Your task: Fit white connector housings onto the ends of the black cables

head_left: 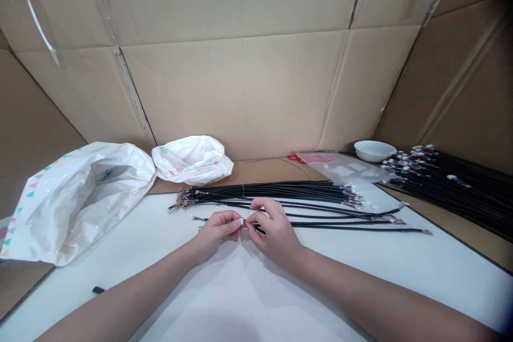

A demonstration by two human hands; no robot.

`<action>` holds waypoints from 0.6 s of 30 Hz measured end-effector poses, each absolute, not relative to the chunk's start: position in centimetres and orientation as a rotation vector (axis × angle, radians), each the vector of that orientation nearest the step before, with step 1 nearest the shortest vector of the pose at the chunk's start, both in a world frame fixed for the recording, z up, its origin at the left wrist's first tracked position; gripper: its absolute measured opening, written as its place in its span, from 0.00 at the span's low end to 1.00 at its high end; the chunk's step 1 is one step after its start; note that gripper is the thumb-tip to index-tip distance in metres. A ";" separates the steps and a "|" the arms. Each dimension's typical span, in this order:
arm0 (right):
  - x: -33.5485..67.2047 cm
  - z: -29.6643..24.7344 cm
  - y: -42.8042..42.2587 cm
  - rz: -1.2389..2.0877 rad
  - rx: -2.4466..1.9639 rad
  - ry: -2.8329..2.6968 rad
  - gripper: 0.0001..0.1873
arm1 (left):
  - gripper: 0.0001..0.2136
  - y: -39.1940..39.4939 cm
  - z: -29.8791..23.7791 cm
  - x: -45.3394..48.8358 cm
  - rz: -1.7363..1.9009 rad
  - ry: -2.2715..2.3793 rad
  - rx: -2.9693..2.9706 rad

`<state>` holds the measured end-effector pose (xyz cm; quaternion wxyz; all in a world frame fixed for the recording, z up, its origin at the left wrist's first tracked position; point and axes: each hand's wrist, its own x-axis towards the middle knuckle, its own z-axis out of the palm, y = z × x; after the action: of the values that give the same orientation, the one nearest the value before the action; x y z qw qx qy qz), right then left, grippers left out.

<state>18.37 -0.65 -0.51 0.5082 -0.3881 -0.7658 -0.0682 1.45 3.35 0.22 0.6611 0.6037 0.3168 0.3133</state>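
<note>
Connector, small and white, on thin black cable

A small white plastic connector sits pinched between the left hand and the right hand, mostly hidden by the fingertips. A thin black cable lies nearly straight, running out to the right from beneath the right hand, and ends in a tiny metal-tipped terminal, too small to make out clearly from here.
</note>
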 end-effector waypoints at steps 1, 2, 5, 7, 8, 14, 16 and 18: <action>18.4 -0.5 -0.7 -0.198 -0.931 -1.851 0.07 | 0.14 3.4 0.2 1.4 0.706 0.714 1.369; 18.4 -0.4 -0.7 -0.229 -0.927 -1.855 0.08 | 0.14 3.4 0.1 1.4 0.703 0.713 1.372; 18.4 -0.3 -0.7 -0.300 -0.919 -1.857 0.08 | 0.15 3.4 0.0 1.4 0.698 0.713 1.385; 18.3 -0.4 -0.7 -0.333 -0.914 -1.854 0.09 | 0.15 3.4 0.1 1.4 0.695 0.714 1.403; 18.3 -0.4 -0.7 -0.347 -0.909 -1.851 0.09 | 0.15 3.4 0.1 1.4 0.694 0.713 1.413; 18.2 -0.7 -0.5 -0.408 -0.856 -1.838 0.10 | 0.16 3.3 0.2 1.3 0.683 0.705 1.465; 18.2 -0.7 -0.5 -0.418 -0.855 -1.839 0.10 | 0.16 3.3 0.1 1.3 0.684 0.708 1.468; 18.3 -0.7 -0.5 -0.425 -0.861 -1.840 0.10 | 0.16 3.3 0.1 1.3 0.688 0.711 1.460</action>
<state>18.26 -0.48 -0.68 0.5082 -0.3574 -0.7635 -0.1763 1.32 3.33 0.06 0.6357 0.6391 0.3112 0.3009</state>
